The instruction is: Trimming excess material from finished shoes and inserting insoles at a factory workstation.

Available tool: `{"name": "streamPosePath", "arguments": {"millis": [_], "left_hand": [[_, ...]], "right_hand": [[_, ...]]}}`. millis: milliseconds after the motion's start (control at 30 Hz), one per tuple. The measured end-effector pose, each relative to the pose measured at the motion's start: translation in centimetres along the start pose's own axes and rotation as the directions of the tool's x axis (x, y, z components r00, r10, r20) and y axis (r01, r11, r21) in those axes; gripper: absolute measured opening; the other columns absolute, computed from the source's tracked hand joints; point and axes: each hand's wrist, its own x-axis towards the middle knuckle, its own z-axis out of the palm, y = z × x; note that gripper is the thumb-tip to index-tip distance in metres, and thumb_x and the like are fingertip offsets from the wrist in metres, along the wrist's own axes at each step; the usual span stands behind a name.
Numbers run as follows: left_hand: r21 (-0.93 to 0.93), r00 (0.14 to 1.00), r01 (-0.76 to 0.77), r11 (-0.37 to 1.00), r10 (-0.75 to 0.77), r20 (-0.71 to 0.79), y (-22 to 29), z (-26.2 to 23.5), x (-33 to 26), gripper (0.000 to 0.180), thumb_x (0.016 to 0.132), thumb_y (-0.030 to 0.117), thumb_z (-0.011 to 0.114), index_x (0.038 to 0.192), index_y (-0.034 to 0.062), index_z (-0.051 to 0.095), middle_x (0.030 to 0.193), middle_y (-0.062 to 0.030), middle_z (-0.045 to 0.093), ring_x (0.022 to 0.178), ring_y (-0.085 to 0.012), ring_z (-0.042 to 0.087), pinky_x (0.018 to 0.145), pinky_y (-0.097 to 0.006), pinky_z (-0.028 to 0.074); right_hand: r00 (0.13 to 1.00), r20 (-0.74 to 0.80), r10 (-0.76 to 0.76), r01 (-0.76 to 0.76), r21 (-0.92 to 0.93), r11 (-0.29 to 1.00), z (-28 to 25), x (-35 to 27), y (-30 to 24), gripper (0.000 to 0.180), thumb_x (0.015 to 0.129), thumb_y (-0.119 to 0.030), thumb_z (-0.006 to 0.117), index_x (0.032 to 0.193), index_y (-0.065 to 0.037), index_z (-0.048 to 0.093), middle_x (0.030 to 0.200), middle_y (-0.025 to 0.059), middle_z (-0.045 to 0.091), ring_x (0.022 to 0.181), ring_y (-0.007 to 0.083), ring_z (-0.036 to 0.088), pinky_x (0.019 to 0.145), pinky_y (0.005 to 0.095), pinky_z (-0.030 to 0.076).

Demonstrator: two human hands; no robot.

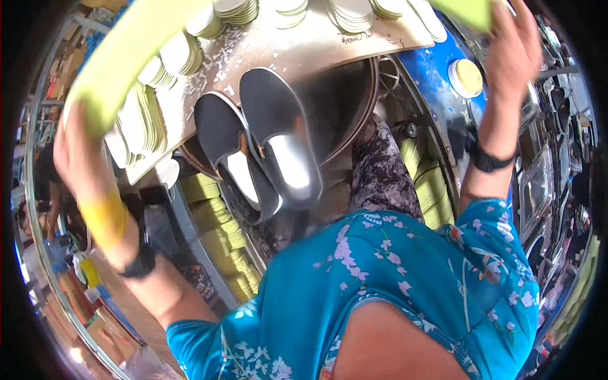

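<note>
I hold a large yellow-green sheet (130,54) up in front of me with both hands. My left hand (75,152) grips its lower left end, near stacks of pale oval cut pieces (136,123). My right hand (514,54) grips the sheet's other end (470,11) at the top right, above a blue machine body (434,79). The sheet's middle runs out of the top of the picture. Each wrist wears a black band, and a yellow patch sits on my left forearm (104,218).
Below me are my two dark slip-on shoes (272,142) and a round metal rim (370,95). A pale worktop (297,47) carries several stacks of oval pieces and scraps. A round yellow cap (467,77) sits on the blue machine. Yellow-green stacks (218,231) stand lower left.
</note>
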Motion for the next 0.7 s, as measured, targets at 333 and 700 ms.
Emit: {"name": "streamPosePath", "arguments": {"millis": [333,700], "left_hand": [[0.351,0.804,0.571,0.742,-0.591,-0.059,4.0,-6.9,-17.9,0.031,0.088,0.029,0.047,0.097,0.0012,0.057,0.069,-0.004,0.059,0.047,-0.009,0.054,0.036,-0.017,0.035],[0.742,0.74,-0.566,0.359,-0.177,0.649,-1.1,7.8,-20.9,0.039,0.071,0.005,0.05,0.109,-0.0027,0.047,0.112,-0.0157,0.049,0.111,-0.0333,0.043,0.085,-0.037,0.044]], "right_hand": [[0.577,0.708,0.406,-0.339,-0.245,0.908,-8.4,-4.2,5.2,0.016,0.084,-0.01,0.055,0.094,-0.003,0.064,0.081,0.0027,0.065,0.068,0.0074,0.059,0.059,0.0196,0.047],[-0.228,0.661,-0.715,0.502,0.709,0.495,-5.1,-17.3,1.5,0.039,0.075,-0.018,0.049,0.111,-0.003,0.048,0.082,0.0079,0.055,0.078,0.0223,0.055,0.069,0.0315,0.044]]}}
